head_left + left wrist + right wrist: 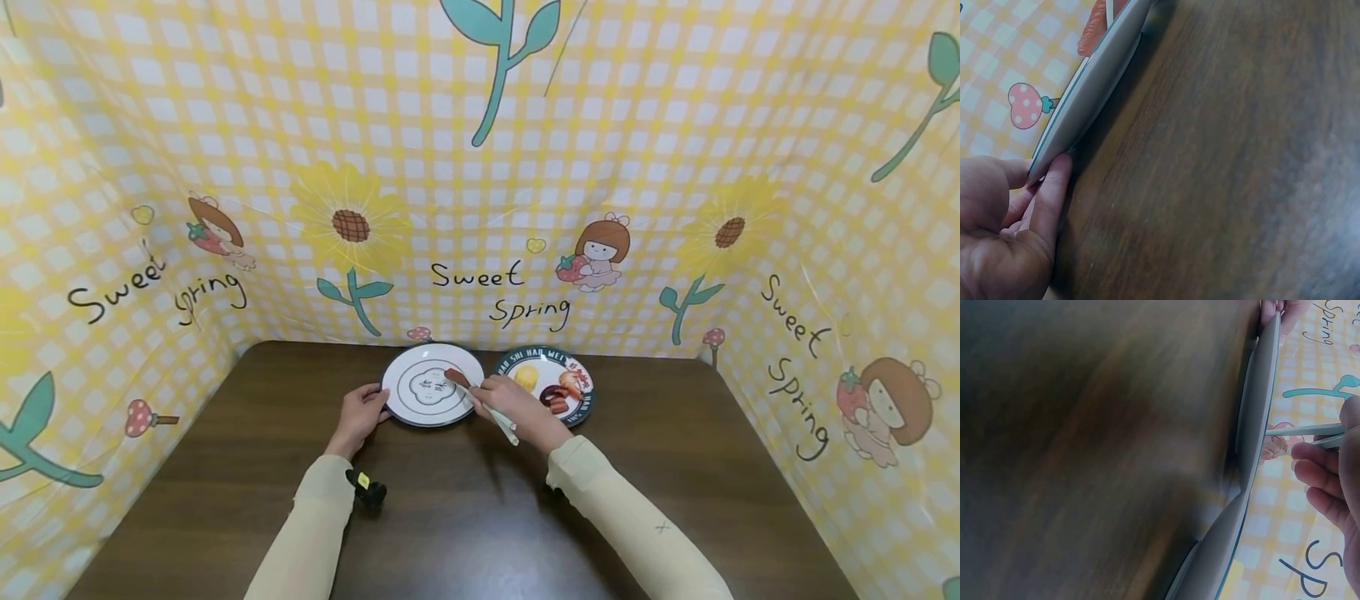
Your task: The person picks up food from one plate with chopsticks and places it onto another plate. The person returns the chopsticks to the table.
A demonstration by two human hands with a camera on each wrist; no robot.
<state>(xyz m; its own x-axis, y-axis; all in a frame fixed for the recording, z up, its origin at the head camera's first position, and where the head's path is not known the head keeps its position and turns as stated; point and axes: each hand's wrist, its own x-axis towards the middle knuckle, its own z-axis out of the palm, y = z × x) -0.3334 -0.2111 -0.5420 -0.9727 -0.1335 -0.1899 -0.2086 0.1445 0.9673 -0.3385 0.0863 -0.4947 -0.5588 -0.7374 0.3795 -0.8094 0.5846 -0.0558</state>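
Note:
My left hand (360, 417) pinches the left rim of a white plate (408, 404) that has a dark edge and a line drawing in its middle. In the left wrist view the thumb is above the plate's rim, with fingers below. My right hand (517, 407) holds a pair of pale chopsticks (501, 421), their tips pointing down over this plate. At the tips is a reddish-brown sausage-like piece (456, 377), its ridged surface showing in the left wrist view (1092, 28). Behind the right hand lies a second plate (517, 360), partly hidden.
On the second plate are a yellow piece (527, 378), brown sausage-like pieces (555, 398) and an orange shrimp-like piece (572, 383). Both plates stand at the back of the dark wooden table (450, 517), close to the yellow checked cloth (480, 208) hanging around it.

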